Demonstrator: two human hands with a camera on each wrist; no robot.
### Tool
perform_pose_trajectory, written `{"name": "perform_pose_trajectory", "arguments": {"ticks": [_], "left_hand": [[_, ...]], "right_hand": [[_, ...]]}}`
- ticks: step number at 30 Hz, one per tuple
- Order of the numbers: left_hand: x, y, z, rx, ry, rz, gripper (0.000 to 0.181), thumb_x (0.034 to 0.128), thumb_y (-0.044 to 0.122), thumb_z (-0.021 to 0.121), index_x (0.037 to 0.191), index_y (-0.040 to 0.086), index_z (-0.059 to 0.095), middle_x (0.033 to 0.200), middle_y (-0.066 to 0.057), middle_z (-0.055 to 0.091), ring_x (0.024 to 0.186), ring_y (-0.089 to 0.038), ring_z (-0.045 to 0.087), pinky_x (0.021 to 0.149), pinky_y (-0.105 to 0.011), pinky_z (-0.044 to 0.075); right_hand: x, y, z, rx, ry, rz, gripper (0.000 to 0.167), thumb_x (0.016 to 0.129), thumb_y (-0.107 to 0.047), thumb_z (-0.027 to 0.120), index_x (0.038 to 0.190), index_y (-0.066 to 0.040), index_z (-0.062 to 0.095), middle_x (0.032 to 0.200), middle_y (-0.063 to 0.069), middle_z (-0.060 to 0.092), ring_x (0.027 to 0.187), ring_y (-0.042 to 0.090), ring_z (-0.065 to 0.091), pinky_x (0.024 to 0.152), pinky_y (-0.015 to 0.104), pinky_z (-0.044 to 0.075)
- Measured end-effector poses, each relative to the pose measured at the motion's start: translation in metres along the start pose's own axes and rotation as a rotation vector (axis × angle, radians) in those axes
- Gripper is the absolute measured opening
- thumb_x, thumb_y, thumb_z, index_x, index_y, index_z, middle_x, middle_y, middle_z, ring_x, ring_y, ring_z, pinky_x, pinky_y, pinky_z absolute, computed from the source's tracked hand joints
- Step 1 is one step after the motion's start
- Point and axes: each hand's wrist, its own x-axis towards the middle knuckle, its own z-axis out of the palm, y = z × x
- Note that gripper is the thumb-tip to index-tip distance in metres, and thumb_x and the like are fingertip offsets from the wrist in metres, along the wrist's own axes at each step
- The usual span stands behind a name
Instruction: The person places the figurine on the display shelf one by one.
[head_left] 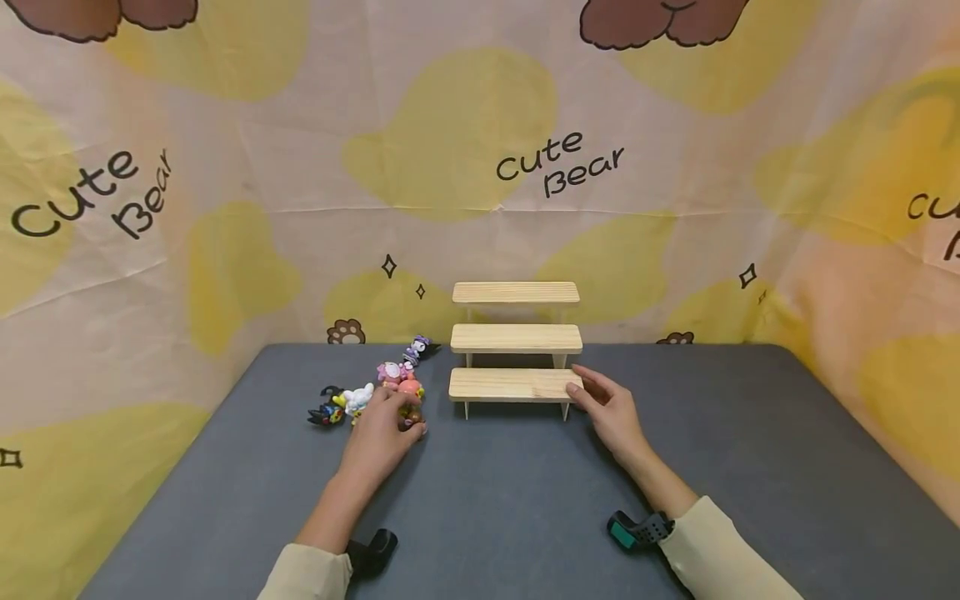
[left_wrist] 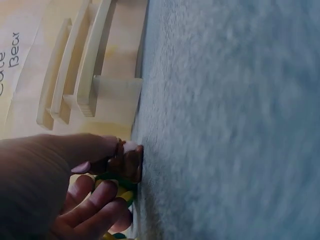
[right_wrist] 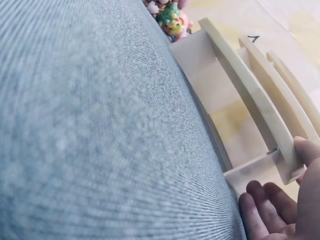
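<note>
My left hand [head_left: 380, 437] pinches a small brown figurine [left_wrist: 131, 164] between thumb and fingers, low against the table top. More toy figurines cluster around these fingers: a white one [head_left: 358, 397], a pink one [head_left: 392, 372], a dark one with colourful spots [head_left: 327, 413] and a purple-and-white one [head_left: 415, 348] at the back. A green-and-yellow figurine [right_wrist: 171, 22] shows beside the brown one. Right of them stands a three-tier wooden display stand [head_left: 510, 383]. My right hand [head_left: 613, 417] holds the right end of its lowest tier, thumb on the board's edge; the other fingers hang below.
The stand is on a dark grey table [head_left: 510, 500], close to its back edge. Behind it hangs a patterned cloth backdrop [head_left: 480, 133] with "Cute Bear" lettering. A dark strap device [head_left: 637, 531] sits at the right wrist, and a black one [head_left: 372, 552] at the left.
</note>
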Motion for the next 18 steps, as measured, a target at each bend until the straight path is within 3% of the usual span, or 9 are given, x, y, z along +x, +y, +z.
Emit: {"name": "perform_pose_trajectory", "arguments": {"ticks": [5, 11, 18], "left_hand": [[0.002, -0.002, 0.003, -0.097, -0.02, 0.031, 0.029, 0.0798, 0.006, 0.083, 0.106, 0.006, 0.072, 0.095, -0.008, 0.066, 0.085, -0.018, 0.062, 0.079, -0.04, 0.055], [0.003, -0.009, 0.008, -0.282, -0.045, 0.025, 0.037, 0.0819, -0.003, 0.078, 0.118, 0.004, 0.071, 0.099, -0.011, 0.074, 0.089, -0.02, 0.072, 0.081, -0.038, 0.061], [0.003, -0.012, 0.012, -0.323, -0.078, 0.053, 0.044, 0.0848, -0.001, 0.075, 0.127, 0.008, 0.068, 0.111, -0.012, 0.074, 0.096, -0.022, 0.073, 0.084, -0.038, 0.06]], "right_hand": [[0.001, -0.001, -0.001, -0.006, -0.022, -0.004, 0.049, 0.099, -0.025, 0.066, 0.143, -0.006, 0.056, 0.136, 0.025, 0.063, 0.092, -0.01, 0.064, 0.083, 0.016, 0.056], [0.001, 0.0, 0.0, 0.012, -0.017, -0.022, 0.045, 0.098, -0.024, 0.067, 0.139, -0.007, 0.059, 0.128, 0.025, 0.067, 0.089, -0.005, 0.066, 0.081, 0.022, 0.059], [0.003, 0.003, 0.001, 0.029, -0.02, -0.038, 0.044, 0.099, -0.022, 0.067, 0.139, -0.006, 0.059, 0.121, 0.027, 0.067, 0.086, -0.002, 0.067, 0.079, 0.024, 0.059]]}}
